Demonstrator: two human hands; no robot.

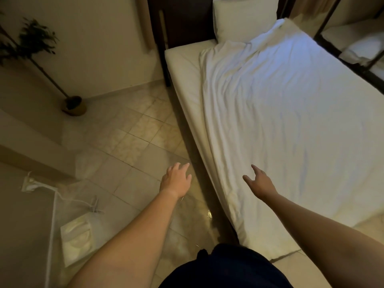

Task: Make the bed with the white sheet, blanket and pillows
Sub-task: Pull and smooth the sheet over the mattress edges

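Bed (182, 80) runs from the near right up to the dark headboard (187, 21); a strip of mattress shows bare along its left side. White cover (280, 111) lies rumpled over most of the bed, skewed to the right, its near left edge hanging down beside the floor (135, 132); cannot tell whether it is the sheet or the blanket. One pillow (245, 17) leans at the headboard, with the cover's top edge touching it. Right hand (259, 183) is over the cover's near left edge, grip spread, fingers straight, pinching nothing. Left hand (176, 179) is over the floor just beside the bed, grip loosely spread, empty.

Risks:
- The cover sits off-centre, so a pull from this side alone likely drags it crooked and bares the far side.
- The creases run lengthwise; one-handed smoothing may bunch them toward the pillow.
- A hard tug could drag the pillow down off the headboard.
- The hanging edge may slide onto the tiles and get dirty.
- The cable (52, 196) on the floor at left is a trip hazard on a step back.

Hard to see:
- The bed's far side is cut off at the frame's right edge.
- The foot corner is partly behind dark clothing.
- The cover's middle is washed out by glare, so its folds are unreadable there.
- No second pillow is in view.
- What lies under the cover is hidden.
- Cannot tell whether the right hand touches the cover or hovers.
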